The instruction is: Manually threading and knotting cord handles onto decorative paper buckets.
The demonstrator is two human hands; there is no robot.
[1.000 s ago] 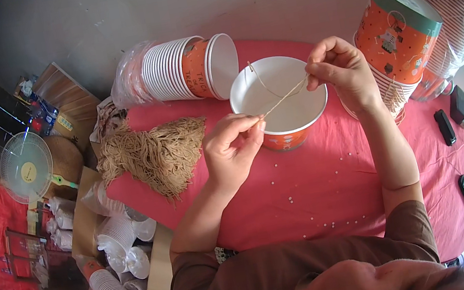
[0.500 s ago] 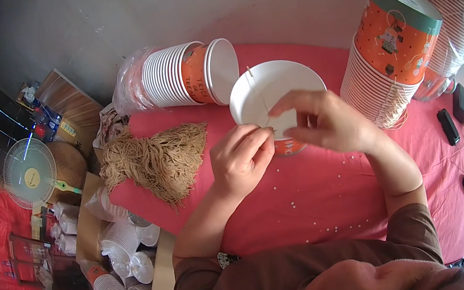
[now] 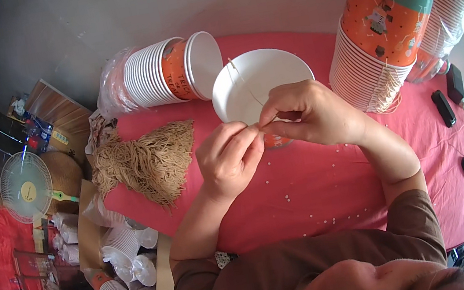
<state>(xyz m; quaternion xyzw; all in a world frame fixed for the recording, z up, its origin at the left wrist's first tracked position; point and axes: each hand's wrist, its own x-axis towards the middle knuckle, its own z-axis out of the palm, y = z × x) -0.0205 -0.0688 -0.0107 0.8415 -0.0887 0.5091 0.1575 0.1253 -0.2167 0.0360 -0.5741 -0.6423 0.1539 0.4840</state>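
A white paper bucket point(image 3: 286, 67) with an orange printed outside stands in front of me, its mouth facing up. From the far left part of its rim a thin tan cord point(image 3: 247, 87) runs across the opening towards my hands. My left hand point(image 3: 231, 159) is closed in a pinch at the cord's end, just over the near rim. Fingertip to fingertip with it, my right hand point(image 3: 317, 115) pinches the cord too. The fingers hide whatever knot or hole lies between them.
A bundle of tan cords point(image 3: 151, 162) lies left on the red tablecloth point(image 3: 246, 223). Nested buckets point(image 3: 154, 75) lie behind it; a tall bucket stack point(image 3: 386, 18) stands right. Small white bits dot the cloth. An open carton point(image 3: 163, 281) of wrapped cups sits lower left.
My right hand has come down and left from above the bucket's mouth, and its fingers have closed on the cord beside my left fingertips. The whole view has shifted slightly.
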